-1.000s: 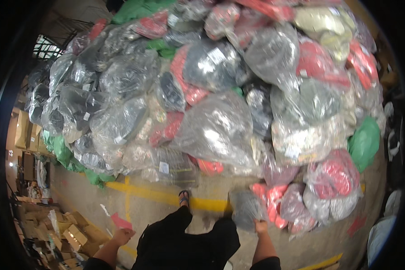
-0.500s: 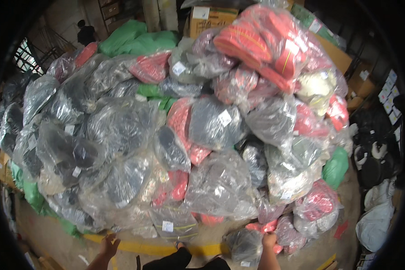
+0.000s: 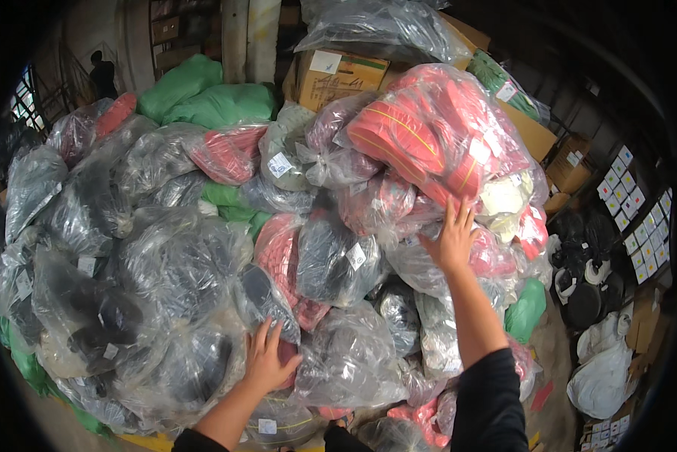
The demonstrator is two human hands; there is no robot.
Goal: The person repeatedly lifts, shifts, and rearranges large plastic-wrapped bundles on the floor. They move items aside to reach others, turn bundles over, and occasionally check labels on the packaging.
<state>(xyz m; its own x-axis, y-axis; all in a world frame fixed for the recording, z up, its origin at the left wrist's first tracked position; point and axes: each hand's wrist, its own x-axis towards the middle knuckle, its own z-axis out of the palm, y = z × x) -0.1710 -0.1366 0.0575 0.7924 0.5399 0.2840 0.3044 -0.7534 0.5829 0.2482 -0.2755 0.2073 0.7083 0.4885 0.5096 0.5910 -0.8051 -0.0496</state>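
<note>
A heap of stuffed clear plastic bags fills the view. My right hand (image 3: 453, 239) is stretched out with fingers apart at the lower edge of a big bag of red, yellow-striped pieces (image 3: 402, 139); whether its fingertips touch the plastic I cannot tell. Lower down, my left hand (image 3: 267, 360) is open, fingers spread, over the middle of the heap. Just above it lies a clear bag with a dark oval piece (image 3: 267, 294). To its right is a large greyish clear bag (image 3: 350, 354). Between the hands sits a dark bag with a white label (image 3: 335, 260).
Green sacks (image 3: 222, 104) and a cardboard box (image 3: 342, 79) stand behind the heap. Black bundles (image 3: 583, 301) and white bags (image 3: 600, 377) lie on the floor at right, near a rack of white boxes (image 3: 621, 184). A person (image 3: 102, 75) is at the far left back.
Both hands have risen from low by the floor to the heap; the right reaches far up to the red bag. It has come away from the bags at lower right. My view has tilted upward.
</note>
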